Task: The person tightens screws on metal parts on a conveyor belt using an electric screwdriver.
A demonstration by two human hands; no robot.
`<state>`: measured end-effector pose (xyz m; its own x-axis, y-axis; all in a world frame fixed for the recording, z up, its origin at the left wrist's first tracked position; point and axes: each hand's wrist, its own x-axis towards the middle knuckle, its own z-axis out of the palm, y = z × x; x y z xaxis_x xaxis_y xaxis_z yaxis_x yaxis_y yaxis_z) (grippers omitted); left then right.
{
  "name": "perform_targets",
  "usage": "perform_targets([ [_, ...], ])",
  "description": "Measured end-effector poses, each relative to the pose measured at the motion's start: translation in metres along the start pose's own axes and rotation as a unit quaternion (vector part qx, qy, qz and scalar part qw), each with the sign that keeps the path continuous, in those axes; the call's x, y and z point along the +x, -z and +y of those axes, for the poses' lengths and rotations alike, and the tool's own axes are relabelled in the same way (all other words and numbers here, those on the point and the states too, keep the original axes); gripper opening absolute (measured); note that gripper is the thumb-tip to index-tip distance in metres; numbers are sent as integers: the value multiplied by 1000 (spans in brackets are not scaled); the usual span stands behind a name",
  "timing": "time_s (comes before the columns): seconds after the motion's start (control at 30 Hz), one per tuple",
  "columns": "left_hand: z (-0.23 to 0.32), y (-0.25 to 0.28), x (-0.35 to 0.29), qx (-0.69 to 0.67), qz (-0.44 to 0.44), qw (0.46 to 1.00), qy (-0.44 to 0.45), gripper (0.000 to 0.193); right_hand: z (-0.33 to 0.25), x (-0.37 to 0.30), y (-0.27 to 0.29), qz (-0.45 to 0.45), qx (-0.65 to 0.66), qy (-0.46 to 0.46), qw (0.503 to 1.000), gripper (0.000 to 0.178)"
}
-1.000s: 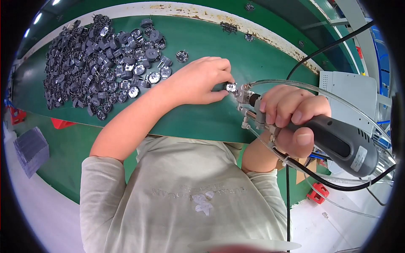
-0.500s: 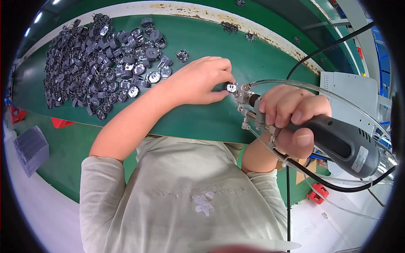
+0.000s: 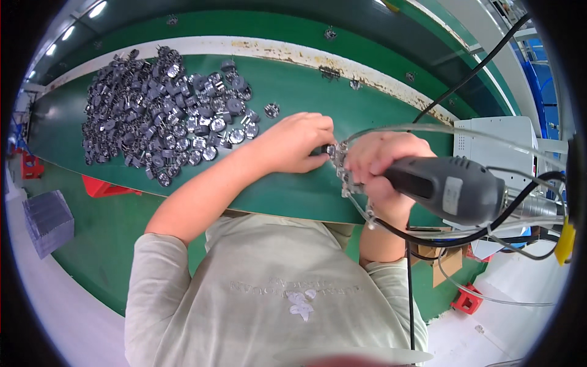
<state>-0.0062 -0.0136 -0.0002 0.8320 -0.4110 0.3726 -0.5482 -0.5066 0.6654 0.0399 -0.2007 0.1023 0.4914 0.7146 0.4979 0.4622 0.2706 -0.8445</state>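
Between the thumb and fingers of my left hand (image 3: 299,144) is a small round dark part with a shiny board face (image 3: 328,149), held just above the green bench. My right hand (image 3: 388,160) is wrapped round a grey handheld power screwdriver (image 3: 480,194) with clear air tubes and a black cable. The metal nose of the screwdriver (image 3: 342,171) meets the part at its right side; my fingers hide the exact contact. A large heap of similar round parts (image 3: 165,116) lies left of my hands. One loose part (image 3: 271,110) sits apart from it.
A rusty white rail (image 3: 257,48) borders the far side of the green bench (image 3: 293,196). At the right stands a white box-shaped machine (image 3: 489,144). Hoses and a black cable (image 3: 440,241) loop beside my right arm. Red plastic pieces (image 3: 468,300) and cartons (image 3: 449,266) are below.
My right hand and the screwdriver have moved left, with the nose now closer against the part. The left hand keeps its pinch. The whole view has shifted slightly.
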Motion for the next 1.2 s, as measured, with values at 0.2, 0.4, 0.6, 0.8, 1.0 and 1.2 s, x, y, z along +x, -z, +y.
perform_targets([
  [0.2, 2, 60, 23, 213, -35, 976, 32, 21, -23, -12, 24, 163, 195, 122, 959, 38],
  [0.4, -124, 129, 73, 296, 6, 930, 219, 36, -8, -12, 28, 161, 170, 100, 967, 42],
  [0.6, -135, 93, 112, 320, 33, 932, 166, 61, -9, -18, 31, 212, 181, 112, 954, 46],
  [0.8, -141, 32, 178, 179, -20, 981, 78, 37, 0, -16, 32, 201, 135, 111, 964, 44],
  [1.0, -120, -12, 219, 94, -57, 994, 25, 39, 1, -13, 25, 223, 95, 72, 968, 43],
  [1.2, -86, 2, 196, 127, -77, 989, -14, 27, 1, -18, 26, 251, 105, 79, 959, 45],
])
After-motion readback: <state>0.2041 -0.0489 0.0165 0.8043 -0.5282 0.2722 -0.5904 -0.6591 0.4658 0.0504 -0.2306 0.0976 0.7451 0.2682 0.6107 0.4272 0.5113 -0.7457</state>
